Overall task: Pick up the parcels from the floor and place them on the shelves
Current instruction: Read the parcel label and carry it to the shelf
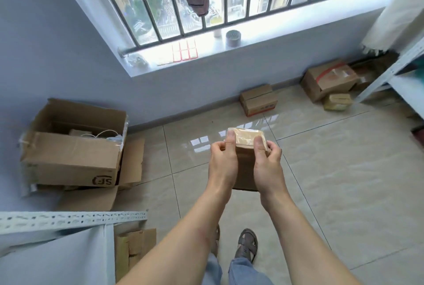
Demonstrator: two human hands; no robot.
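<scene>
Parcel (246, 145) gripped between left hand (223, 161) and right hand (267, 162)

The tiled floor (332, 181) lay bare ahead and to the right of the 2 hands, which held a small parcel (246, 147) above it, so the widest open passage ran there. On the left an open carton (71, 147) with spread flaps stood against the wall, closing that side. A perforated shelf rail (73, 217) crossed the lower left, with a flattened box (135, 248) just beside it. Along the far wall sat a small box (258, 100), then a larger taped box (328, 79) touching a small packet (337, 101). A slanted shelf post (390, 71) blocked the right edge, with bare floor between these and the small box.
</scene>
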